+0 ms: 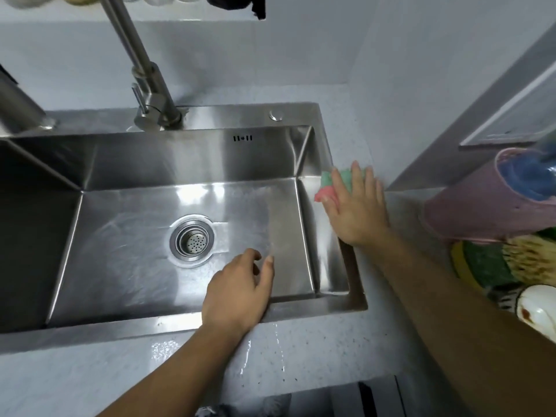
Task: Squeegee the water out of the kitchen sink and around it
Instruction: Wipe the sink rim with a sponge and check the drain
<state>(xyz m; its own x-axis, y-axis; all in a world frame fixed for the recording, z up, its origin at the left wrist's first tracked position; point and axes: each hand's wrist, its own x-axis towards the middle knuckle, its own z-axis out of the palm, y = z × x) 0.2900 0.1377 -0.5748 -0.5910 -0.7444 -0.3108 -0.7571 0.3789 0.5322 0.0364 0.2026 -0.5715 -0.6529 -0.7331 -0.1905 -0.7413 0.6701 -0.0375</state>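
Observation:
The stainless steel sink [126, 164] fills the middle of the view, with a round drain strainer [192, 239] in its wet floor. My right hand [356, 206] lies flat on a green and pink cloth [328, 183], pressing it onto the counter at the sink's right rim. My left hand [239, 291] hovers over the sink's front edge, fingers loosely curled and holding nothing. Streaks of water [264, 353] shine on the pale counter in front of the sink. No squeegee is in view.
A steel tap [144, 73] rises from the sink's back ledge, and a second spout [18, 106] sits at far left. On the right stand a pink container [475, 206] with a blue item inside, scrub pads and a brush [517, 263], and a white object [538, 308].

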